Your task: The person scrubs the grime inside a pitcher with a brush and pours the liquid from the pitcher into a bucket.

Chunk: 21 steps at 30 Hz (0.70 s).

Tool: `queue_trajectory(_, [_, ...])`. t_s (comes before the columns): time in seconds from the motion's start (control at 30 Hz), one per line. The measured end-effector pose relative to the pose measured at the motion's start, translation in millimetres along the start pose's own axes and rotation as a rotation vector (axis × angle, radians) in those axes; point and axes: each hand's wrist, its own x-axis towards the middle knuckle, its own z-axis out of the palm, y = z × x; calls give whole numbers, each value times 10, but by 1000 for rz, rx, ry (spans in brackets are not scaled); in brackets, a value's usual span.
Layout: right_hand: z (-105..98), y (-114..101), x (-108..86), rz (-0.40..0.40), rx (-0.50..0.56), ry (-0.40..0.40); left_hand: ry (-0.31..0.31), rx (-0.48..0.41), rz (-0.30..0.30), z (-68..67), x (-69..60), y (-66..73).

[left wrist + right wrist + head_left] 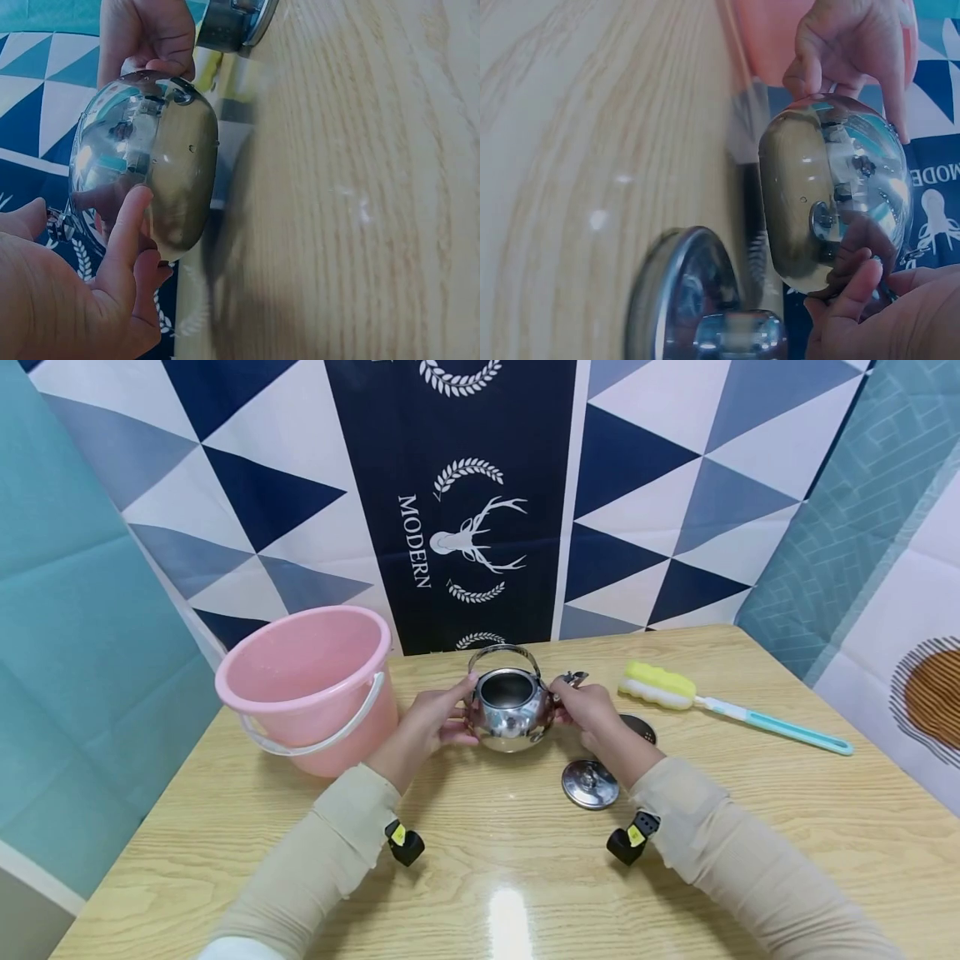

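Note:
A shiny steel teapot [510,725] with no lid on it is held by both hands, its top hole facing up and its hoop handle [503,649] raised. My left hand [427,718] grips its left side, thumb by the handle's base and fingers along the body. On the other side, my right hand [591,712] pinches the pot near its spout [576,678]. Both wrist views show the pot's underside above the table, with droplets on it. Below the right hand lies the round steel lid [590,785]; a perforated strainer [640,727] is partly hidden behind the right wrist.
On the left of the wooden table [465,868] stands a pink bucket [333,717] with its white handle hanging down. A sponge brush [660,685] with a yellow and white head and a teal handle lies to the right. Patterned cloth [480,510] hangs behind the table.

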Motion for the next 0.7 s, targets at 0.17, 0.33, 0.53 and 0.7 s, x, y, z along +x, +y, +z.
queue_trajectory(0.17, [21,49,18,43,47,-28,-7,2,-22,4,57,-44])
queue_trajectory(0.33, [59,90,24,32,69,-26,-9,23,-17,-3,111,-70])
queue_trajectory(0.53, [79,78,3,29,42,-37,-20,67,4,-26,139,-87])
queue_trajectory(0.7, [47,40,-77,20,0,-47,-23,142,87,-35,142,-106])
